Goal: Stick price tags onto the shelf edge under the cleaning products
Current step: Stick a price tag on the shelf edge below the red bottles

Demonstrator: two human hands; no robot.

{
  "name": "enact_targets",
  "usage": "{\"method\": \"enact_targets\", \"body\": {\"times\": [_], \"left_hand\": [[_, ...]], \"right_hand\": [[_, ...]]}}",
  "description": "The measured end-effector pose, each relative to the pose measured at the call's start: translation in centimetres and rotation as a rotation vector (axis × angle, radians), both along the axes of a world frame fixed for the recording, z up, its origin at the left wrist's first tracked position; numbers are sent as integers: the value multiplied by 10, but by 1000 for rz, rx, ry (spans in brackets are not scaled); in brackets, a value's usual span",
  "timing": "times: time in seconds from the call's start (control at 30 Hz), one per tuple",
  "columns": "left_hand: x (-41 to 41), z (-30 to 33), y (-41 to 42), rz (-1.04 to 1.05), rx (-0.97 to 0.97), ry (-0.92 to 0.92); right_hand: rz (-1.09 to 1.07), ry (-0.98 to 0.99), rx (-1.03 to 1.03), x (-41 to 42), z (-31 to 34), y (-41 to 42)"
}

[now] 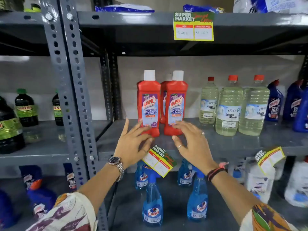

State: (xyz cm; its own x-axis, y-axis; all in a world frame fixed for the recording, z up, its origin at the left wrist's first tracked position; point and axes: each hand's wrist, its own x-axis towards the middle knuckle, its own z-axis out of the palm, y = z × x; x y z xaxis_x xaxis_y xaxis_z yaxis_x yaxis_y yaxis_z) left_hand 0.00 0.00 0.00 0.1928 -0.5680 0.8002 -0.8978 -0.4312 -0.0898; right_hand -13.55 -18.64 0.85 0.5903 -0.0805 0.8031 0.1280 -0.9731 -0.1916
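A yellow price tag [159, 160] hangs tilted from the front edge of the grey middle shelf [233, 150], below the red bathroom cleaner bottles [148, 104]. My left hand [133, 140] is spread just left of the tag, fingers apart, its lower fingers touching or overlapping the tag's top corner. My right hand [190, 140] is spread to the tag's right, in front of the second red bottle [176, 105], holding nothing. Another tag [270, 158] hangs crooked on the same shelf edge further right. A third tag [193, 26] sits straight on the upper shelf edge.
Clear liquid bottles [229, 105] and blue toilet cleaner bottles [274, 102] stand right of the red ones. Blue glass cleaner spray bottles [152, 202] fill the lower shelf. A perforated grey upright [70, 90] divides this bay from the left bay with dark green-labelled bottles [26, 109].
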Motion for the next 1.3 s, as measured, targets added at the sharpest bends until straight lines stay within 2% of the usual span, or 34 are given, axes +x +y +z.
{"method": "enact_targets", "body": {"times": [0.07, 0.13, 0.4, 0.67, 0.8, 1.13, 1.3], "left_hand": [[-1, -7, -1, -40, 14, 54], [-2, -12, -3, -74, 12, 109], [-5, -15, -9, -131, -47, 154], [-9, -17, -2, -122, -65, 191], [-16, -23, -1, -134, -123, 263], [-29, -41, 11, -122, -22, 339], [-34, -40, 9, -71, -54, 336]], "right_hand": [[18, 26, 105, -7, -13, 0], [22, 71, 120, -14, -31, -1], [-16, 259, -120, -17, -54, -11], [33, 222, -50, -17, -52, -12], [51, 237, 70, -16, -43, -15], [80, 340, 11, -22, -38, -18], [56, 294, 35, -20, -38, -15]]}}
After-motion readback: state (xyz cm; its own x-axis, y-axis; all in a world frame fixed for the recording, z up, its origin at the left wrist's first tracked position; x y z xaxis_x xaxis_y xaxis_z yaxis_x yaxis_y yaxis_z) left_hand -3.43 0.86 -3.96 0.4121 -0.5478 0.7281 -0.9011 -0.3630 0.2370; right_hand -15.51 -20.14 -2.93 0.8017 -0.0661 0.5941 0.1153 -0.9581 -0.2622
